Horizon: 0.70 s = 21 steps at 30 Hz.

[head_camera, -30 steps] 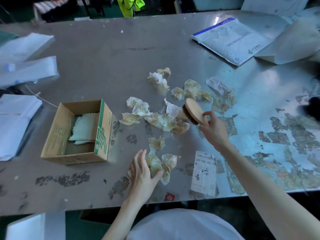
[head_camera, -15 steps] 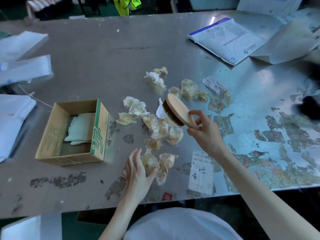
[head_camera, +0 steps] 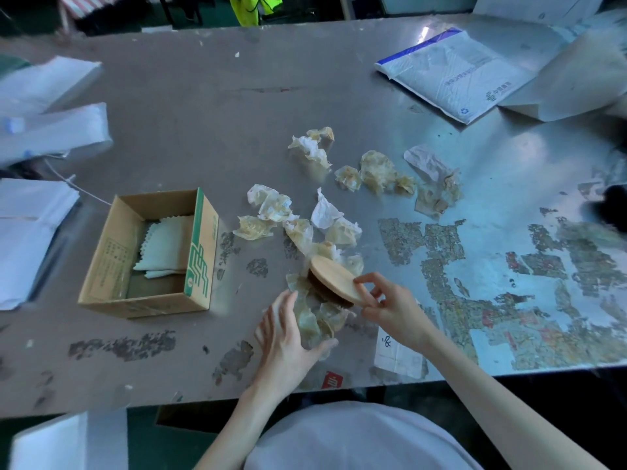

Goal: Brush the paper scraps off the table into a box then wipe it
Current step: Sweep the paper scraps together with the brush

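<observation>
Several crumpled paper scraps (head_camera: 307,228) lie scattered over the middle of the grey metal table (head_camera: 210,110). My right hand (head_camera: 393,308) grips an oval wooden brush (head_camera: 334,281), bristles down on a small heap of scraps (head_camera: 319,320) near the front edge. My left hand (head_camera: 288,340) stands on its edge with straight fingers against the left side of that heap. An open cardboard box (head_camera: 149,252) with green print sits to the left, a white cloth (head_camera: 168,245) inside it.
White paper stacks (head_camera: 30,228) lie at the left edge. A white mailer with a blue stripe (head_camera: 451,72) and a large envelope (head_camera: 573,79) are at the far right. Stuck label remnants (head_camera: 475,266) cover the right side. A paper label (head_camera: 397,354) lies under my right wrist.
My right hand swept the brush from the middle scraps toward me and left, down onto the near heap. My left hand shifted up against that heap.
</observation>
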{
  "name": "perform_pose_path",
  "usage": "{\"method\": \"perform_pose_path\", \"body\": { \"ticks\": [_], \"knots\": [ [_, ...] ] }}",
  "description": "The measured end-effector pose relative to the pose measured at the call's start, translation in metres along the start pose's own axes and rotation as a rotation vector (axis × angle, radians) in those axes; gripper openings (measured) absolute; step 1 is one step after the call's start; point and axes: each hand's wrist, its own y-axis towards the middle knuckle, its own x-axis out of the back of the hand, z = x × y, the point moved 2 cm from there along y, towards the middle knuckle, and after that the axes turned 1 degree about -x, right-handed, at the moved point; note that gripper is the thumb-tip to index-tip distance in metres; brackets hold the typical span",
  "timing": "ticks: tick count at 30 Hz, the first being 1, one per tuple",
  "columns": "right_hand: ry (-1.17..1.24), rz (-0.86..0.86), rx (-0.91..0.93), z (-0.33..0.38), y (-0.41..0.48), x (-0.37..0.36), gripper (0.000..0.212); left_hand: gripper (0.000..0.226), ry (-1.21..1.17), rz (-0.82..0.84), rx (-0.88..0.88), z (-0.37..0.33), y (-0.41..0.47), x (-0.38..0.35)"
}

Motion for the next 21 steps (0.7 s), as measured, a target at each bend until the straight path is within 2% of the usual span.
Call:
{"method": "perform_pose_path", "body": {
  "ticks": [3, 8, 10, 14, 21],
  "knots": [
    [0.120, -0.063, 0.005, 0.003, 0.001, 0.013, 0.045, 0.108, 0.017, 0.012, -0.023, -0.003, 0.000, -0.003],
    [0.255, -0.347, -0.046, 0.003, 0.014, 0.048, 0.049, 0.106, 0.018, 0.048, -0.036, -0.004, 0.001, -0.005],
    [0.254, -0.400, -0.105, -0.003, 0.018, 0.055, 0.048, 0.106, 0.020, 0.052, -0.042, -0.004, 0.000, -0.005],
    [0.116, -0.319, -0.175, -0.013, 0.015, 0.040, 0.047, 0.103, 0.037, 0.065, -0.030, -0.004, 0.002, -0.007],
    [0.088, -0.129, -0.091, -0.014, -0.008, -0.004, 0.048, 0.095, -0.017, -0.014, -0.004, 0.000, 0.004, -0.005]
  ]
}}
